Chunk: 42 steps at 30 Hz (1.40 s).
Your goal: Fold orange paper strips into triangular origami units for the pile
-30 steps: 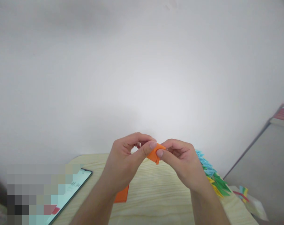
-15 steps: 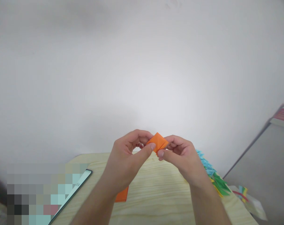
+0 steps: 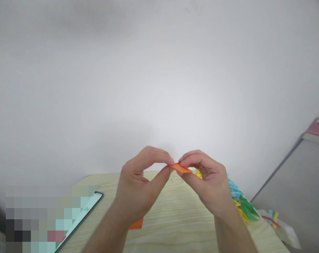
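Note:
A small folded piece of orange paper (image 3: 181, 168) is held up above the table, tilted so that it shows nearly edge-on. My left hand (image 3: 140, 182) pinches its left corner between thumb and fingertips. On the other side, my right hand (image 3: 208, 181) grips the paper, fingers on top and thumb beneath. Below my left wrist lies another orange paper piece (image 3: 137, 224), partly covered by the forearm.
The pale wood-grain table (image 3: 172, 218) stands against a white wall. At its right edge lie blue (image 3: 235, 189), green (image 3: 248, 208) and yellow (image 3: 242, 212) folded paper pieces. A tablet-like screen (image 3: 82, 214), partly pixelated, is at left. A plastic bag (image 3: 287, 233) sits lower right.
The orange paper has turned from showing its diamond face to lying nearly edge-on. My right fingers have moved onto its top, and my left hand has shifted slightly left.

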{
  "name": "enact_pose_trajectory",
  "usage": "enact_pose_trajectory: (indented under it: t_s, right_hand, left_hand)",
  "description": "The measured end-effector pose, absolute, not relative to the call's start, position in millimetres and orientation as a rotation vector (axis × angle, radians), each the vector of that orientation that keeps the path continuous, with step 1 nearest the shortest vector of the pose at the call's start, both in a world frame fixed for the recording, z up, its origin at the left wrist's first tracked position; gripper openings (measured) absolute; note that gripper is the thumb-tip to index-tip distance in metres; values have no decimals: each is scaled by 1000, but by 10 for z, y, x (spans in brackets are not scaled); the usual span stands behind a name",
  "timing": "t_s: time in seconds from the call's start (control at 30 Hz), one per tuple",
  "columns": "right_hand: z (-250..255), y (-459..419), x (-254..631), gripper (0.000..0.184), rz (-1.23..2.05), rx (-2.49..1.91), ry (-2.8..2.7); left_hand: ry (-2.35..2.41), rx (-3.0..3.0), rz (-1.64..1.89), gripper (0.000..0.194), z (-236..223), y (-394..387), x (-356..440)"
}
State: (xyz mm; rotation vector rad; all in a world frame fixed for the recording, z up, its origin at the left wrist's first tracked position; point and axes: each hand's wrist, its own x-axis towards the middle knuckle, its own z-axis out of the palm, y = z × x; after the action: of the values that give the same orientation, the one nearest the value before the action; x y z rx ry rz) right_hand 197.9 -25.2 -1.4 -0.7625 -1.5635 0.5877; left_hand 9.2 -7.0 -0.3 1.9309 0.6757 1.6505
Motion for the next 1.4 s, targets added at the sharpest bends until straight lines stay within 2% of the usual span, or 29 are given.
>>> enact_pose_trajectory:
  t_s: [0.1, 0.3, 0.57, 0.73, 1.0, 1.23, 1.4]
  right_hand:
    - [-4, -256, 1950, 24, 424, -738, -1593]
    - [32, -243, 1930, 17, 258, -729, -1615]
    - [-1, -254, 1907, 22, 393, -688, -1550]
    - [-23, -275, 1908, 22, 521, -717, -1516]
    - [-2, -292, 1919, 18, 551, -751, -1503]
    - [9, -276, 1899, 18, 506, -646, -1482]
    - [9, -262, 1916, 23, 421, -660, -1500]
  left_hand:
    - [533, 1990, 1706, 26, -18, -68, 93]
    - [428, 2054, 1786, 34, -18, -68, 98]
    - [440, 2060, 1904, 43, -33, -116, 133]
    - [440, 2012, 1927, 43, -45, -122, 156]
    - [410, 2047, 1897, 45, -34, -118, 141]
    - [493, 2008, 1845, 38, -63, -81, 133]
    - [526, 1929, 1629, 30, -41, -75, 21]
